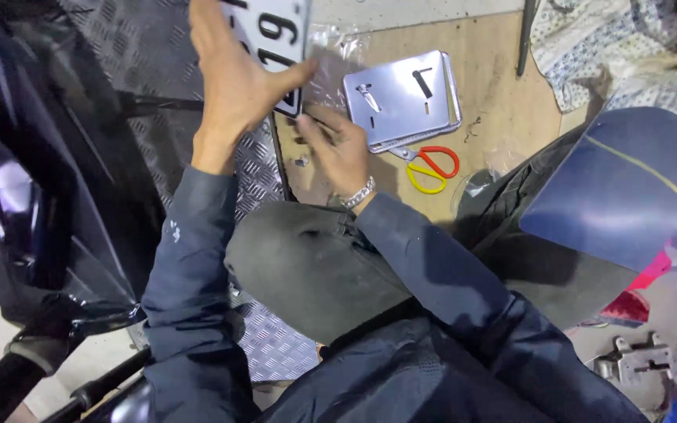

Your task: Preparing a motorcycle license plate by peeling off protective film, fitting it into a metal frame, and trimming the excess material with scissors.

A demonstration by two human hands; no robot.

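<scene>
My left hand [233, 74] grips a white number plate [276, 35] with black characters at the top of the view, thumb across its lower edge. My right hand [338, 145], with a metal bracelet at the wrist, reaches under the plate's lower corner, fingers curled on something small that I cannot make out. Both sleeves are dark blue. A shiny metal plate holder [405, 98] with slots lies flat on the wooden board [495, 86] just right of my right hand.
Scissors [432, 168] with red and yellow handles lie below the metal holder. Clear plastic wrap [334, 51] sits behind the hands. Diamond-pattern metal flooring [146, 51] and black vehicle bodywork [33, 196] are on the left. A dark blue panel [620, 188] is at right, a metal bracket [640, 360] bottom right.
</scene>
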